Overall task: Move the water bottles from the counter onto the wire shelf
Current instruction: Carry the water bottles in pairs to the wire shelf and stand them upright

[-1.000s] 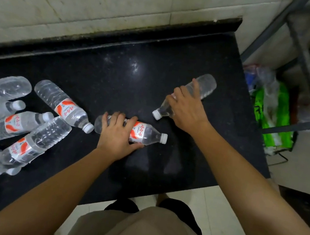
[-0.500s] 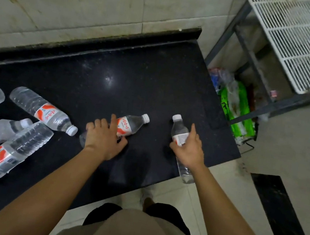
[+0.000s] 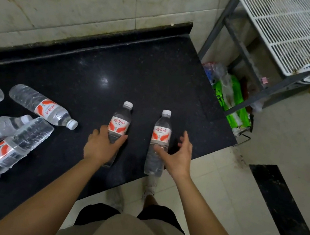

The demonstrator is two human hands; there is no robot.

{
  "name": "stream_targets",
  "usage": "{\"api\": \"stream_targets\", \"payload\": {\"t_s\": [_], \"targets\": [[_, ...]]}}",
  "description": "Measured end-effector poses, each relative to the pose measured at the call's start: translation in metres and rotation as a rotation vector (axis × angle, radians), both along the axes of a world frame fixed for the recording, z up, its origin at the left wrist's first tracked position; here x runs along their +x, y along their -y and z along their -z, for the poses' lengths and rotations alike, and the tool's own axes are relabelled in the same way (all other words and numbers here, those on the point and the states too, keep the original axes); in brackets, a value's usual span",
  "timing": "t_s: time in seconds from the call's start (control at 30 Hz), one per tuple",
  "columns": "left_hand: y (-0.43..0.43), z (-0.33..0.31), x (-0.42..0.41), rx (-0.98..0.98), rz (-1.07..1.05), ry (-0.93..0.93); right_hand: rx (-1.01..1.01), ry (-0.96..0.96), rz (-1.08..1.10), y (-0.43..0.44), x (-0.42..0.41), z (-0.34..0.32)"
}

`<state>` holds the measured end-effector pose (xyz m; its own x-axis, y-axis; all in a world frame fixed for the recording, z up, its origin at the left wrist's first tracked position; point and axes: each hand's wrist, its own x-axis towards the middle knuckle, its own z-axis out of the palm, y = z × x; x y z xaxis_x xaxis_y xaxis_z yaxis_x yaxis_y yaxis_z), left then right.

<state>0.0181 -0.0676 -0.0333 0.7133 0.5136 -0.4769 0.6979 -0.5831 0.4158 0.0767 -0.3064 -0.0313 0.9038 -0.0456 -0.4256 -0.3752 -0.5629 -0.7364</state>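
Two clear water bottles with red-and-white labels and white caps stand upright, lifted side by side over the front of the black counter (image 3: 137,70). My left hand (image 3: 100,147) grips the lower body of the left bottle (image 3: 120,122). My right hand (image 3: 176,159) holds the right bottle (image 3: 161,130) with the thumb across its front and the fingers loosely spread behind it; this bottle's base hangs past the counter's front edge. The white wire shelf (image 3: 295,32) is at the upper right, on a grey metal frame.
Another bottle (image 3: 44,107) lies on the counter to the left, with several more bottles (image 3: 5,134) piled at the left edge. Green and clear plastic bags (image 3: 231,101) sit under the shelf. A dark mat (image 3: 277,199) lies on the tiled floor.
Both hands have lifted their bottles off the counter and turned them upright, caps away from me. The view has swung right, showing more of the wire shelf.
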Motion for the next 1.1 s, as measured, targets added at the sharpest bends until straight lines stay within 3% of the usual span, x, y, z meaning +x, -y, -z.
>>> {"api": "stream_targets", "payload": {"t_s": [0.17, 0.4, 0.53, 0.67, 0.87, 1.0, 1.1], "targets": [[-0.001, 0.006, 0.002, -0.093, -0.061, 0.011, 0.077, -0.3, 0.045, -0.007, 0.001, 0.003], [-0.001, 0.005, 0.006, -0.424, -0.266, 0.012, 0.002, -0.289, -0.03, -0.025, 0.002, -0.003], [0.018, -0.004, -0.01, -0.476, -0.307, 0.045, 0.204, -0.389, 0.091, -0.012, -0.008, -0.016], [0.028, -0.048, 0.004, -0.604, -0.313, 0.205, 0.468, -0.379, 0.225, 0.004, -0.005, -0.052], [0.046, -0.159, 0.072, -0.784, -0.096, 0.611, 1.024, -0.041, 0.56, 0.043, 0.042, -0.146], [0.08, -0.188, 0.109, -0.829, -0.107, 0.721, 0.741, -0.168, 0.324, 0.044, 0.052, -0.169], [0.094, -0.169, 0.12, -0.786, -0.216, 0.708, 0.912, -0.343, 0.302, 0.024, 0.042, -0.132]]}}
